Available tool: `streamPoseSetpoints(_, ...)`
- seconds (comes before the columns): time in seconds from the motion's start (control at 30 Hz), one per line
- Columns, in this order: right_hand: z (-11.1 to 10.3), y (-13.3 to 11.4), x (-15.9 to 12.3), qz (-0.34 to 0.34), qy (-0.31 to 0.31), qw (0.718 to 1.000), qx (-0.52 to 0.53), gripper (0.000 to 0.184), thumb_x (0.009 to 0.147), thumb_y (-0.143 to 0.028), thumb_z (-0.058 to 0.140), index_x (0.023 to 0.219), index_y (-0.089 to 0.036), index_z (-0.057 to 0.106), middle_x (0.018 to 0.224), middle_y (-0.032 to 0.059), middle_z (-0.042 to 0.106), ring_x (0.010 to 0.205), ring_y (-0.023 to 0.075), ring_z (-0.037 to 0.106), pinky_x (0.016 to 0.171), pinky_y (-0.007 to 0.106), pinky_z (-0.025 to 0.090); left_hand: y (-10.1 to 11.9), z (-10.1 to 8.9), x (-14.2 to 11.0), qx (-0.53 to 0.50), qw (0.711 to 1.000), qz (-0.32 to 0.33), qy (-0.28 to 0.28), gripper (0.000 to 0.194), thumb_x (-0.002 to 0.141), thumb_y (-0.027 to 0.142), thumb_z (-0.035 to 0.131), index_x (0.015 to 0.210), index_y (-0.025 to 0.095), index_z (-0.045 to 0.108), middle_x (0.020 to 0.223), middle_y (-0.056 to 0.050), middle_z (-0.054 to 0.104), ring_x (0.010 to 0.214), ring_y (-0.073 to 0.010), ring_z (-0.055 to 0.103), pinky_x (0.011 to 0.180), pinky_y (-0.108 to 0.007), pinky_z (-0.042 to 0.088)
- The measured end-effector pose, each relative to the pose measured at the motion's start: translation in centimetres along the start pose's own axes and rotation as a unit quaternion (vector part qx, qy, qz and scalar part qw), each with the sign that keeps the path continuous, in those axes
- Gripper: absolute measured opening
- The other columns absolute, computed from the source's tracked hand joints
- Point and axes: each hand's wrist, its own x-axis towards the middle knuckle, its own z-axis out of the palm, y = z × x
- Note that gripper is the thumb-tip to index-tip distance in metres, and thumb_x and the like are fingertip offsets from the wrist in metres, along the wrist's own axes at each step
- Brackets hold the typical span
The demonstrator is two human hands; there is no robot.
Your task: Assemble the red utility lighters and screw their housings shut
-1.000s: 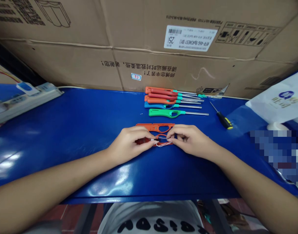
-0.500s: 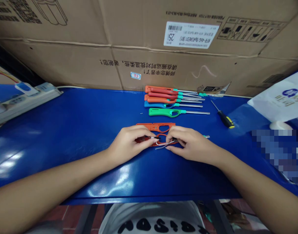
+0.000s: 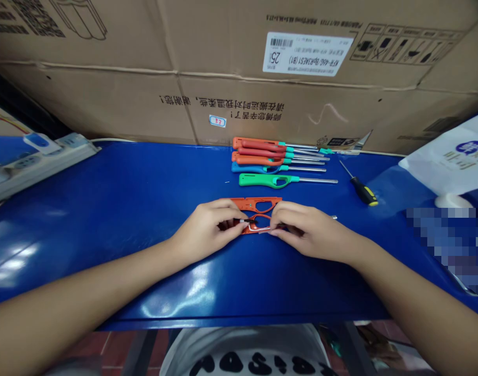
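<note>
Between the thumb and fingers of my left hand (image 3: pixel 211 224) is a small black-and-white part (image 3: pixel 249 221), over an open orange lighter shell half (image 3: pixel 264 216). My right hand (image 3: pixel 307 227) pinches a thin white wire (image 3: pixel 259 228) at the right of that shell, which both hands partly cover. The wire bends along the shell's near edge. Just behind lies the other orange shell half (image 3: pixel 247 203), its inner side up. A metal tube tip (image 3: pixel 334 217) shows beyond my right hand.
Farther back lie a green lighter (image 3: pixel 258 180), a blue lighter (image 3: pixel 247 167) and several red and orange ones. To the right are a screwdriver (image 3: pixel 364 192) and a white bag (image 3: pixel 454 151). A power strip (image 3: pixel 47 162) sits left; a cardboard box (image 3: pixel 125 104) stands behind.
My right fingers have shifted slightly, drawing the wire closer to the shell. The loose grey end that stuck out toward the front edge now barely shows. My left hand stays nearly in place.
</note>
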Motion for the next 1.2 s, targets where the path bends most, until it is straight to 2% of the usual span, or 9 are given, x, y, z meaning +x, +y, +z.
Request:
streamPoseSetpoints(0.17,-1.1,0.4,-0.2,-0.027,-0.037,0.998,0.05,0.006,0.097,-0.023,0.06,0.093,-0.02,0.064,0.094,0.0012,0.062,0.074,0.0102,0.052,0.068,0.024,0.041,0.1,-0.2,0.1,0.01,1.0,0.02,-0.014,0.014,0.092,0.016,0.067,0.1,0.015,0.077,0.092,-0.007,0.073,0.078,-0.0143,0.07,0.067,-0.023,0.055)
streamPoseSetpoints(0.3,-1.8,0.5,-0.3,-0.018,-0.088,0.994,0.058,0.005,0.094,-0.021,0.062,0.096,-0.021,0.067,0.096,0.0017,0.064,0.074,0.0102,0.053,0.065,0.023,0.042,0.1,-0.3,0.1,0.018,0.999,0.036,-0.021,0.013,0.093,0.016,0.066,0.1,0.016,0.077,0.093,-0.007,0.074,0.084,-0.0155,0.07,0.073,-0.025,0.056)
streamPoseSetpoints(0.37,-2.0,0.4,-0.4,-0.011,-0.096,0.993,0.064,0.015,0.091,-0.016,0.062,0.104,-0.022,0.068,0.103,0.0024,0.065,0.074,0.0098,0.054,0.065,0.022,0.044,0.0,-0.2,0.1,0.023,0.999,0.039,-0.025,0.012,0.094,0.016,0.066,0.1,0.016,0.076,0.094,-0.007,0.074,0.085,-0.0158,0.07,0.074,-0.026,0.056)
streamPoseSetpoints(0.47,-2.1,0.4,-0.6,0.004,-0.06,0.996,0.058,0.026,0.089,-0.014,0.062,0.113,-0.023,0.066,0.107,0.0038,0.065,0.07,0.0095,0.052,0.062,0.022,0.044,0.0,-0.2,0.0,0.028,0.998,0.043,-0.026,0.013,0.094,0.016,0.065,0.102,0.016,0.075,0.095,-0.007,0.074,0.087,-0.0164,0.07,0.076,-0.027,0.056)
streamPoseSetpoints(0.63,-2.2,1.3,-0.5,0.05,0.014,0.999,0.0,0.01,0.094,-0.027,0.062,0.098,-0.02,0.068,0.083,0.0013,0.064,0.07,0.0121,0.054,0.065,0.025,0.042,0.0,-0.2,0.0,0.047,0.997,0.054,-0.038,0.013,0.096,0.017,0.064,0.102,0.015,0.075,0.095,-0.007,0.073,0.088,-0.017,0.07,0.078,-0.028,0.056)
streamPoseSetpoints(0.8,-2.2,1.9,-0.3,0.078,-0.012,0.997,0.006,0.013,0.093,-0.029,0.064,0.09,-0.02,0.072,0.089,0.0034,0.07,0.078,0.0144,0.061,0.072,0.027,0.044,0.0,-0.2,0.1,0.071,0.994,0.066,-0.045,0.013,0.097,0.018,0.062,0.1,0.015,0.074,0.096,-0.008,0.073,0.09,-0.0187,0.07,0.079,-0.029,0.056)
streamPoseSetpoints(1.03,-1.9,1.5,0.0,0.109,-0.033,0.993,0.042,0.017,0.093,-0.031,0.062,0.086,-0.02,0.073,0.082,0.0021,0.071,0.072,0.0135,0.059,0.067,0.026,0.043,0.1,-0.2,0.0,0.065,0.994,0.069,-0.051,0.013,0.098,0.018,0.062,0.101,0.015,0.074,0.097,-0.008,0.073,0.091,-0.0193,0.069,0.08,-0.031,0.056)
streamPoseSetpoints(1.2,-1.4,0.8,0.1,0.168,-0.038,0.985,-0.004,0.011,0.09,-0.025,0.062,0.082,-0.022,0.069,0.079,-0.0004,0.07,0.068,0.0129,0.057,0.062,0.026,0.039,0.0,-0.2,0.1,0.056,0.995,0.064,-0.055,0.013,0.098,0.018,0.061,0.102,0.015,0.073,0.096,-0.008,0.073,0.09,-0.0189,0.069,0.08,-0.03,0.056)
